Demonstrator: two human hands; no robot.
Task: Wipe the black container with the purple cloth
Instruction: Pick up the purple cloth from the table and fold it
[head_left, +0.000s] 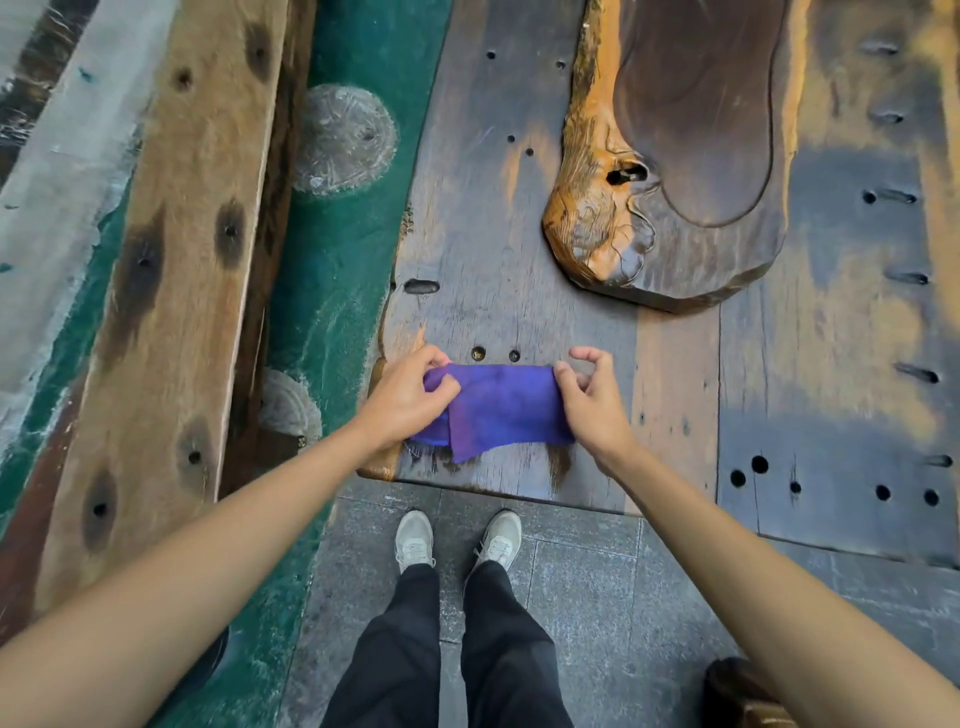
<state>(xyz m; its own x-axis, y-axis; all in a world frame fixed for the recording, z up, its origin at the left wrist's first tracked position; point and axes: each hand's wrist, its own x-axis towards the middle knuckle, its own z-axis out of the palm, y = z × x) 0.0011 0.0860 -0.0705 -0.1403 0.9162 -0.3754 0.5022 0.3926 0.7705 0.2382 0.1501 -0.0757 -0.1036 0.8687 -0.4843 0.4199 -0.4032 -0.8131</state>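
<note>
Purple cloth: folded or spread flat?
Partly folded. Purple cloth has a flap doubled over near the left hand; right hand pinches the other end.

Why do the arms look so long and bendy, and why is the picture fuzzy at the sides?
Head view: the wide-angle lens stretches things near the edges, so both arms fan out huge at the bottom corners. Head view: the left planks are smeared with blur, while the purple cloth, left hand and right hand in the middle look sharper. Head view: soft light, with a bluish sheen on the dark wooden table.
</note>
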